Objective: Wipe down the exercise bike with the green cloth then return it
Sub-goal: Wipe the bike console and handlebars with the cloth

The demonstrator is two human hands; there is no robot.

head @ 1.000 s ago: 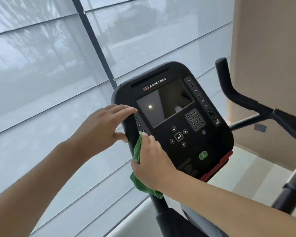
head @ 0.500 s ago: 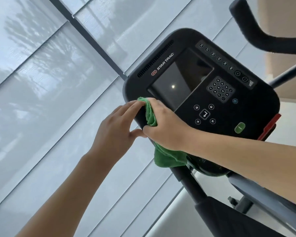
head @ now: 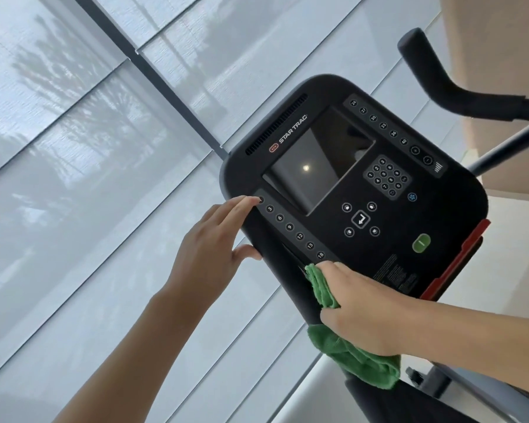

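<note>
**Inspector:** Head view, item one. The right hand (head: 361,303) grips the bunched green microfibre cloth (head: 353,360), fingers curled over it, and presses it against the lower left edge of the black rounded plastic console (head: 379,270) of the exercise bike, just below the button marked 18. A loose tail of cloth hangs under the palm.

**Assistant:** And the left hand (head: 208,254)?

**Inspector:** Spread. Its straight fingertips rest on the console's left rim at the top of the numbered button column (head: 293,230), thumb against the side. It appears to be steadying the console; how hard it presses I cannot tell.

**Assistant:** Guidance for this step?

**Inspector:** In my judgement, keep the brace while the cloth travels along the edge in one even stroke, with the pad flat rather than wadded. Tuck the hanging tail in so it does not drag on the post below. Go lightly over the buttons, the dark glossy screen (head: 315,166) and the green oval key (head: 421,243), lest a press starts something.

**Assistant:** Outstanding work?

**Inspector:** The black curved handlebar (head: 434,77) at upper right is untouched by either hand, and the cloth has yet to be returned.
</note>
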